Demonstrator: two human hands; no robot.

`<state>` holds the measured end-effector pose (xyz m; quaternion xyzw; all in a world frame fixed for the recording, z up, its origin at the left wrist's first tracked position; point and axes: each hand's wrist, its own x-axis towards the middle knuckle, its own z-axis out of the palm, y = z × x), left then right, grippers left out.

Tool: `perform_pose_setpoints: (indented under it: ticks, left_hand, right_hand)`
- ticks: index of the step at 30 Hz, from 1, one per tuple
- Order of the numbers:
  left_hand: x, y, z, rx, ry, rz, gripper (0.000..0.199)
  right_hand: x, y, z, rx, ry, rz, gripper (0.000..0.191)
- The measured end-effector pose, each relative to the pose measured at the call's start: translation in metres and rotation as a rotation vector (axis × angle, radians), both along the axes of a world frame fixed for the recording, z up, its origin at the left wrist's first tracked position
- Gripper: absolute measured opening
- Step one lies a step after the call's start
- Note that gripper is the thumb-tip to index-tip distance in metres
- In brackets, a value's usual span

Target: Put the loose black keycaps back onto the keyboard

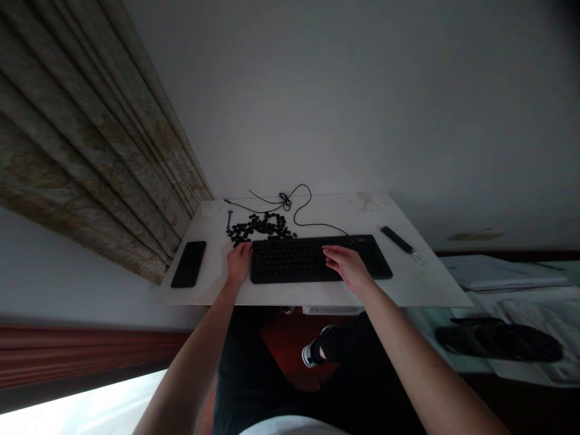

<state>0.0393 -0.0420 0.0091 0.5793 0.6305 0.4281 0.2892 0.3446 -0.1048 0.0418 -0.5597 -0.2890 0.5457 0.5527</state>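
Observation:
A black computer keyboard (317,260) lies on a white desk (417,281), and many of its keys look dark and hard to make out. My right hand (345,267) rests on its right half, fingers stretched over the keys. My left hand (238,263) sits at the keyboard's left edge, fingertips next to a heap of loose black keycaps (258,228). Whether those fingers hold a keycap is hidden. A black cable (299,208) loops behind the keyboard, with a knotted bundle in it.
A small blue tool (229,219) lies left of the heap, and a black phone (188,264) lies near the desk's left edge. A slim black object (397,239) sits at the right. A patterned curtain hangs left; papers lie beyond the desk's right edge.

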Motion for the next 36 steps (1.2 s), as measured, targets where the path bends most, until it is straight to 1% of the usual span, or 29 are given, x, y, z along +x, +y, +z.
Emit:
perform_pose_setpoints:
  ticks: [2, 4, 9, 12, 15, 19, 26, 31, 36]
  left_hand:
    - [0.0, 0.001, -0.003, 0.006, -0.021, 0.004, 0.032]
    - [0.0, 0.003, -0.006, 0.022, -0.033, 0.006, 0.031]
    - [-0.001, 0.003, -0.007, 0.056, -0.043, -0.009, 0.029]
    - [-0.001, 0.004, -0.007, 0.059, -0.073, -0.013, 0.027]
    - [-0.001, 0.005, -0.008, 0.066, -0.077, -0.013, 0.026]
    - [-0.002, 0.006, -0.009, 0.084, -0.046, -0.025, 0.025]
    - [0.0, 0.008, -0.01, 0.099, -0.013, -0.061, 0.025]
    - [0.0, 0.007, -0.011, 0.104, -0.015, -0.052, 0.025]
    - [0.0, 0.006, -0.011, 0.101, 0.006, -0.056, 0.026]
  right_hand:
    - [-0.006, 0.011, -0.001, 0.005, -0.113, 0.069, 0.027]
    - [-0.014, 0.026, -0.002, 0.033, -0.26, 0.167, 0.022]
    - [-0.032, 0.068, 0.002, 0.095, -0.697, 0.472, 0.014]
    - [-0.037, 0.086, 0.005, 0.106, -0.844, 0.596, 0.009]
    - [-0.039, 0.095, 0.006, 0.024, -0.859, 0.632, 0.009]
    - [-0.038, 0.099, 0.006, -0.087, -0.818, 0.659, 0.012]
    - [-0.038, 0.104, 0.006, -0.092, -0.823, 0.699, 0.009]
    - [-0.039, 0.107, 0.002, -0.102, -0.823, 0.695, 0.016]
    - [-0.041, 0.111, 0.007, -0.095, -0.96, 0.763, 0.01]
